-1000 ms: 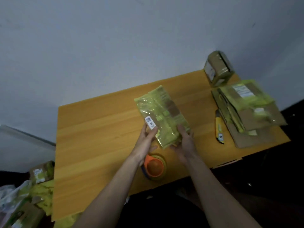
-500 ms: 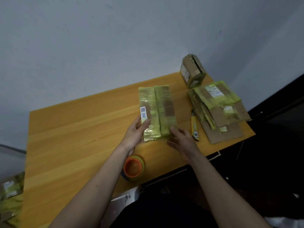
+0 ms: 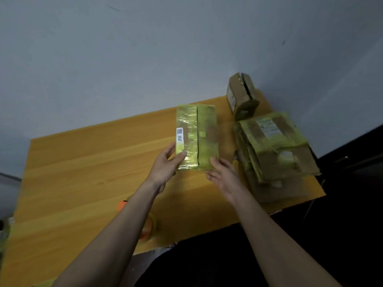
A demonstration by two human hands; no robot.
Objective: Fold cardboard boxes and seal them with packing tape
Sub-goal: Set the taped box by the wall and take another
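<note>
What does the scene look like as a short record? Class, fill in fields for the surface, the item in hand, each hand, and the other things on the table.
surface: wooden table
item in hand: flat box wrapped in yellow-green tape, white label on its left side
left hand: thumb on top of the box's near left corner, fingers along its left edge
right hand: fingers spread, touching the box's near right corner
right of box: stack of flat boxes
far right corner: small box, standing
near edge: tape roll, partly behind the left forearm
</note>
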